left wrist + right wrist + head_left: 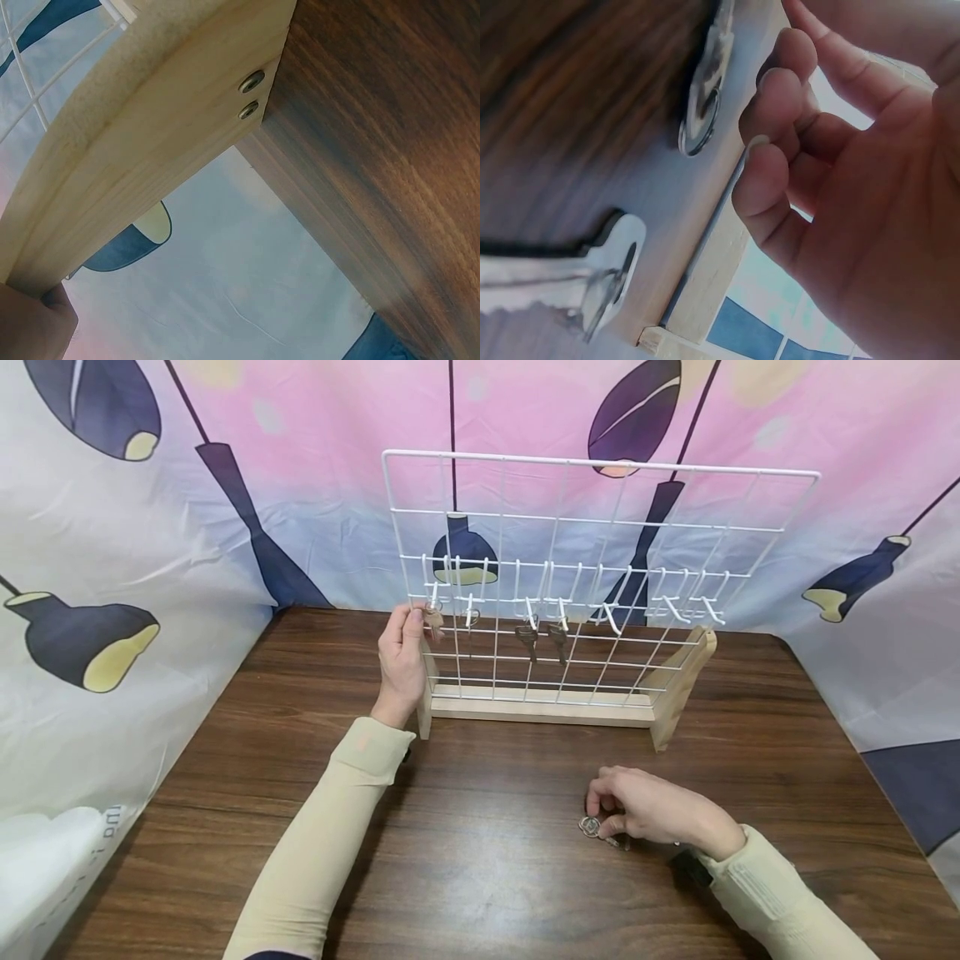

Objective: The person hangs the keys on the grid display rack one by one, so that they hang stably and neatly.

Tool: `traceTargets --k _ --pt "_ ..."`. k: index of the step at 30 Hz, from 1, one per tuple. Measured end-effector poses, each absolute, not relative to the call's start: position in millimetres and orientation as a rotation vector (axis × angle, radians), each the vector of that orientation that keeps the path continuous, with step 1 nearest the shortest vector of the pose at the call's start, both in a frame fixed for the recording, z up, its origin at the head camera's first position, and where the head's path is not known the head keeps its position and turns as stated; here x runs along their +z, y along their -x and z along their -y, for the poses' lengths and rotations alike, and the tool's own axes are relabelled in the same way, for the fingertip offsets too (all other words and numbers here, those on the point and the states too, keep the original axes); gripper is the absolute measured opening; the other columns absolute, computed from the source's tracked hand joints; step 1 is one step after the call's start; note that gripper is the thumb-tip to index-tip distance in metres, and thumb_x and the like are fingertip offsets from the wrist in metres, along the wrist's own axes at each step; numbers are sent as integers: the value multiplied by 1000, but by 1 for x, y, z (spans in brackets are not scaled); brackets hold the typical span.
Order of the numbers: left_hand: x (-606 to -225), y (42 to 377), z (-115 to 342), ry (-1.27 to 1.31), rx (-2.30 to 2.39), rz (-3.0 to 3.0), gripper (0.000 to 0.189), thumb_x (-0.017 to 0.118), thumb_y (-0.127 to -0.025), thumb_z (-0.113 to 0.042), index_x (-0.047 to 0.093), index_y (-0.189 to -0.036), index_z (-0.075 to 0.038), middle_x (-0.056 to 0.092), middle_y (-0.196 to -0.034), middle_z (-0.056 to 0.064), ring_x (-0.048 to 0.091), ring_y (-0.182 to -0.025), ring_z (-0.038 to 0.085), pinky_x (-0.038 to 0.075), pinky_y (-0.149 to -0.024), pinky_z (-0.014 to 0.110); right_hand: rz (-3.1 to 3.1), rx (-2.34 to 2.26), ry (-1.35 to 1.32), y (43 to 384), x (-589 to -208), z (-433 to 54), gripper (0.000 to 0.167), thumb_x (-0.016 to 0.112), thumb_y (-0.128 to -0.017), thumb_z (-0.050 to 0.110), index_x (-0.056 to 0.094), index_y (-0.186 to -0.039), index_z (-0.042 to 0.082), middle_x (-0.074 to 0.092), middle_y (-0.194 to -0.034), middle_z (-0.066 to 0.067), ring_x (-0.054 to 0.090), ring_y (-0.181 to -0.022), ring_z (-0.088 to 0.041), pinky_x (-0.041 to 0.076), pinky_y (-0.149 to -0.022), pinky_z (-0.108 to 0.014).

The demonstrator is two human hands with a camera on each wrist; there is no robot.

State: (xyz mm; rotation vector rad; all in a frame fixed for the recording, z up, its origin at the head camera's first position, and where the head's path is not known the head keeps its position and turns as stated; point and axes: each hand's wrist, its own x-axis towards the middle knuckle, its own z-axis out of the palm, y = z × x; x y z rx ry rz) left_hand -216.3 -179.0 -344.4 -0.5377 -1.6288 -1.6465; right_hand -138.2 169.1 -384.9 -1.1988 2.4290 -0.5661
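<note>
My left hand [403, 656] grips the left wooden upright of a white wire grid rack [543, 695], its thumb in front near the top. In the left wrist view, that wooden upright [150, 112] crosses the picture, with a bit of the hand [34, 326] at its end. My right hand [660, 806] is low over the table, thumb and bent fingers around a key ring [589, 827]. From the right wrist, the fingertips [766, 169] appear apart from a key with a ring [705, 90] and a second key [555, 281], both lying on the wood.
White hooks [609, 618] line the grid. Keys [527, 642] hang from several of them, mostly left and middle. The rack stands on a dark wood-grain table [465, 860]. A patterned cloth [315, 468] encloses the back and sides. A white bag [52, 868] lies at the left edge.
</note>
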Motion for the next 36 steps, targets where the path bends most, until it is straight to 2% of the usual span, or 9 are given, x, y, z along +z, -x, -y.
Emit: traceTargets --k 6,11,13,18,20,24,26,31,36 --pt "-343 215 178 507 -1652 1631 29 36 -104 -5 53 -104 19 64 -89 8 57 -73 24 51 -70 29 -2407 -568 1128 136 -383 -166 22 80 -81 22 59 -82 23 48 -79 8 47 -72 -6 44 -62 -21" --pt "-339 211 176 518 -1678 1630 26 31 -102 4 49 -103 23 59 -86 21 56 -71 20 50 -68 29 -2410 -566 1090 135 -382 -164 24 81 -79 29 59 -84 23 49 -80 7 48 -74 -7 45 -64 -22" --pt "-333 206 173 518 -1682 1627 25 31 -102 6 48 -102 23 60 -85 17 57 -72 16 50 -68 28 -2415 -554 1095 135 -382 -163 24 81 -79 30 59 -84 23 49 -80 7 47 -74 -7 45 -65 -22" --pt "-322 196 168 506 -1672 1632 24 30 -101 6 48 -99 22 62 -86 -6 57 -73 9 49 -69 24 -2402 -563 1095 135 -384 -162 23 81 -80 26 58 -83 22 50 -79 8 48 -71 -4 45 -62 -21" --pt "-321 195 168 512 -1677 1629 24 30 -101 7 47 -99 24 62 -85 3 56 -72 11 49 -68 25 -2392 -578 1088 135 -384 -161 22 80 -81 25 58 -83 21 50 -78 7 48 -68 -3 46 -59 -21" --pt "-321 195 168 524 -1689 1632 25 30 -101 6 44 -101 27 54 -84 34 55 -72 12 48 -67 24 -2384 -582 1093 134 -384 -161 22 79 -83 24 57 -80 22 50 -76 7 47 -65 -2 45 -57 -21" --pt "-321 195 168 507 -1685 1637 25 31 -101 6 45 -101 26 52 -87 42 57 -73 10 49 -68 24 -2388 -569 1104 133 -384 -161 22 78 -84 25 57 -78 23 49 -74 8 46 -64 -2 43 -56 -21" --pt "-321 194 167 476 -1674 1650 25 32 -102 5 48 -102 24 55 -88 36 58 -73 13 50 -69 27 -2418 -541 1124 132 -385 -161 22 77 -84 25 56 -77 24 48 -74 9 45 -64 -2 42 -58 -21" --pt "-321 194 168 476 -1682 1653 26 32 -102 4 47 -102 25 59 -86 23 57 -70 16 50 -68 27 -2466 -518 1186 130 -384 -158 28 83 -77 25 58 -90 23 48 -81 9 44 -76 -6 39 -70 -27"
